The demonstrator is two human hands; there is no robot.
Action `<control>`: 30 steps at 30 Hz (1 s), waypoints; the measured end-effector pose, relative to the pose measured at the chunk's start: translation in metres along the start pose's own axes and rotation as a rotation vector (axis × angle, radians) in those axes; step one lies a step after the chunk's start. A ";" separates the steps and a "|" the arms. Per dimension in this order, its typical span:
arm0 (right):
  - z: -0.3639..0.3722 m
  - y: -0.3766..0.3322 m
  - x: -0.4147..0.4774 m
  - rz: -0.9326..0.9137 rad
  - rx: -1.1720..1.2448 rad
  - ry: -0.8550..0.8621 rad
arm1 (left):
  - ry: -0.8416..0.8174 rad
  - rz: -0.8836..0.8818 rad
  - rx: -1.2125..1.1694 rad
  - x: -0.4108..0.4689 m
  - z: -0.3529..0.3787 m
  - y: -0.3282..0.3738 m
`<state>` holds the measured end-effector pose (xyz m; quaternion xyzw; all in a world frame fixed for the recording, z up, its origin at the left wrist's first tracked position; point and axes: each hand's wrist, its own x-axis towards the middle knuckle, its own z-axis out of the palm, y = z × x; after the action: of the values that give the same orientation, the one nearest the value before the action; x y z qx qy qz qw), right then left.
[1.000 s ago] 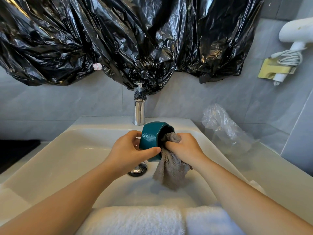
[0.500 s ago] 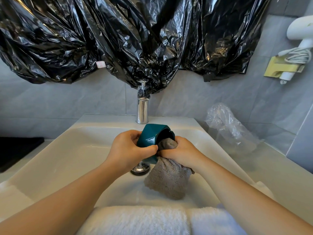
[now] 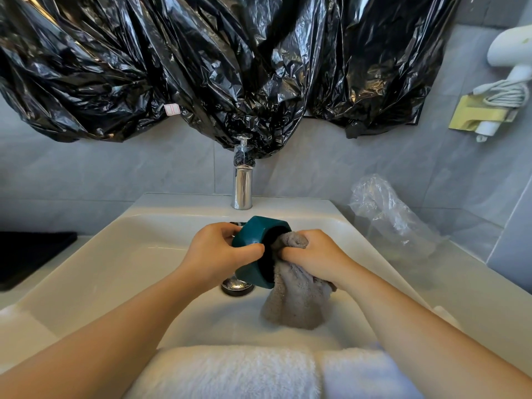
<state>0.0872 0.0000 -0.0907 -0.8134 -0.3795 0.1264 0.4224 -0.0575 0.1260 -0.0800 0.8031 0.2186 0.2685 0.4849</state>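
While the teal cup is held tipped on its side above the white sink, it is gripped by the curled fingers of the left hand. A grey cloth is pinched by the right hand and pressed into the cup's mouth, near the drain.

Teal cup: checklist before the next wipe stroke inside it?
1. Left hand grips the teal cup round its wall: ok.
2. Right hand holds the grey cloth, bunched at the cup mouth: ok.
3. Cup held over the sink, mouth turned toward the right hand: ok.
4. Cloth tail hangs beside the drain, not on it: ok.
5. Tap off, no stream visible: ok.
6. Cup interior clean: cannot tell, it is dark and partly filled by cloth.
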 end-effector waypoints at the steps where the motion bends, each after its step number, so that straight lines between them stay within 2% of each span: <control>1: 0.001 0.001 0.001 0.021 0.023 0.008 | 0.014 0.001 -0.013 0.001 0.000 0.000; 6: 0.001 -0.002 0.000 0.154 0.243 0.068 | -0.048 0.019 -0.034 -0.001 0.003 0.001; 10: 0.004 -0.004 -0.003 0.206 0.376 0.012 | 0.019 0.052 -0.044 0.001 0.003 0.002; 18: 0.009 -0.009 -0.004 0.175 0.124 -0.135 | 0.067 0.057 -0.073 0.000 -0.001 -0.002; 21: 0.008 -0.005 -0.001 0.076 0.001 -0.019 | 0.055 0.050 -0.043 0.001 0.000 -0.003; 25: 0.001 -0.007 0.000 -0.169 -0.440 0.134 | 0.017 0.015 -0.010 0.001 0.000 -0.002; 27: -0.001 -0.008 -0.001 -0.215 -0.413 0.169 | 0.024 -0.003 -0.013 0.001 -0.001 -0.002; 30: -0.001 -0.002 0.002 -0.107 -0.104 0.093 | 0.043 -0.011 -0.052 0.002 -0.003 -0.001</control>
<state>0.0882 0.0013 -0.0884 -0.8176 -0.4085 0.0457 0.4031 -0.0574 0.1295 -0.0793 0.7831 0.2265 0.2885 0.5022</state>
